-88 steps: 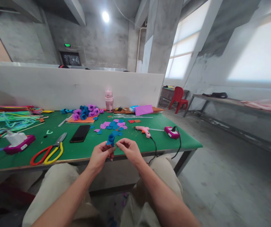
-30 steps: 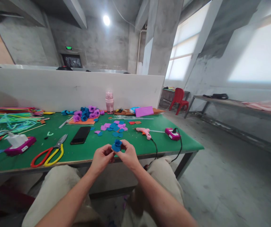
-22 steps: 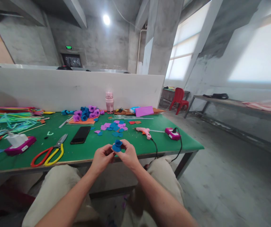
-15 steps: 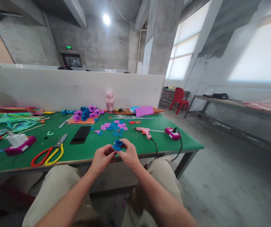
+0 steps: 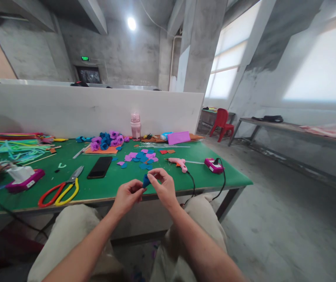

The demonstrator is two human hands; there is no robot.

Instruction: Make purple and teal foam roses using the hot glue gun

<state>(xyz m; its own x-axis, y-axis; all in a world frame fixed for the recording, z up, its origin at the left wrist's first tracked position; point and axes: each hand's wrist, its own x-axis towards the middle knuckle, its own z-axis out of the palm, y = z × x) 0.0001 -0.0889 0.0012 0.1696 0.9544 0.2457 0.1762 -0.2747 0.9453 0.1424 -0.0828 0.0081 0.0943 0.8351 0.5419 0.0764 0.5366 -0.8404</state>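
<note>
at the far left of the frame a pink box (image 5: 24,181) lies on the green bench (image 5: 103,188), with something white on top of it, and a dark cable runs down from there over the bench edge. behind it, in the left middle, there is a heap of thin green and coloured sticks (image 5: 12,147). to the right of the box lie scissors with red and yellow handles (image 5: 60,188), and then a black phone (image 5: 99,167) lying flat. further back, near the white partition, finished purple and blue foam flowers (image 5: 106,140) are on an orange sheet, and a pink bottle (image 5: 135,126) stands upright just beside them. loose blue and purple petals (image 5: 140,157) are scattered in the middle of the bench.

in the lower centre of the frame, in front of the bench edge, the left hand (image 5: 127,196) is closed, and its thumb and fingers pinch the lower end of a small blue foam flower (image 5: 146,181). the right hand (image 5: 163,188) is just beside it, its thumb and first finger closed narrow on the top of the same flower, the other fingers curled loosely. the flower is in the air between both hands, above the person's knees and near the front edge of the bench.

to the right, a pink glue gun (image 5: 178,162) lies on the bench, and its cable goes to a pink socket block (image 5: 213,165) near the right corner. a red chair (image 5: 221,122) stands well apart in the background.
</note>
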